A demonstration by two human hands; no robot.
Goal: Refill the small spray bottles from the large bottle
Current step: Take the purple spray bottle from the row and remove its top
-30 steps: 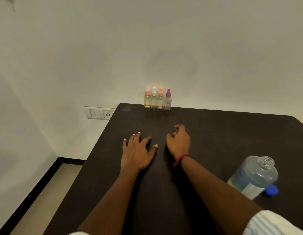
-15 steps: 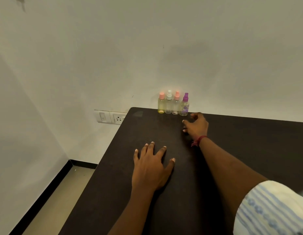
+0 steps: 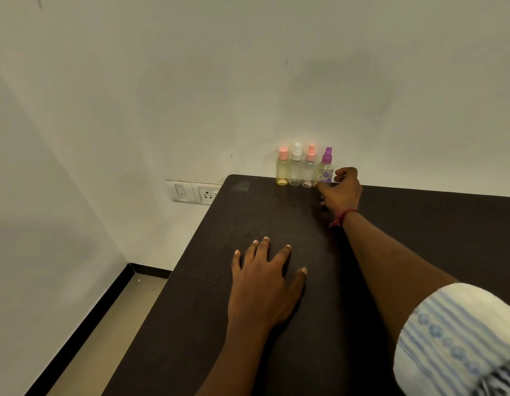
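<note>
Left hand (image 3: 262, 292) flat on the desk (image 3: 219, 324), fingers spread, holding nothing. Right hand (image 3: 341, 191) way out at the far edge, fingers curled, half open, touching the purple bottle (image 3: 326, 170), last of four lined up there.

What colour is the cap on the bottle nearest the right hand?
Purple cap, seen in the head view.
</note>
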